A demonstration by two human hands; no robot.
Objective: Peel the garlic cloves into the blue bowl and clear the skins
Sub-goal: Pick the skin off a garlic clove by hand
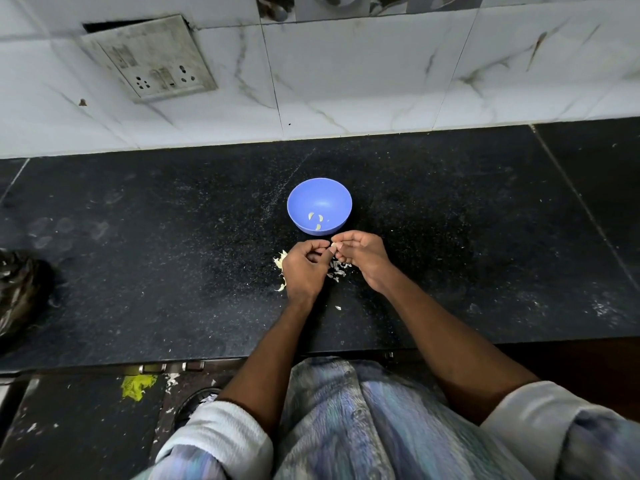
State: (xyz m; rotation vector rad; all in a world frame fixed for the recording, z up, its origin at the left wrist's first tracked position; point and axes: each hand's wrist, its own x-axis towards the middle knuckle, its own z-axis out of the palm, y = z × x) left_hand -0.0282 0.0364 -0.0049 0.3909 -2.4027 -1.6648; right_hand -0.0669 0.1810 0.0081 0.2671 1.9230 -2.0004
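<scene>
Garlic clove [334, 244] pinched between both hands, just in front of the blue bowl [341, 197].
Left hand [304, 268] and right hand [363, 254] largely hide it; three peeled cloves [316, 221] in bowl; skins [338, 270] on surface [138, 237] partly covered.

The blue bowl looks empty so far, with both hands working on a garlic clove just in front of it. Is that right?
Not quite: the head view shows the blue bowl already holding a few peeled cloves. The rest holds: the left hand and right hand pinch a garlic clove in front of it.
</scene>
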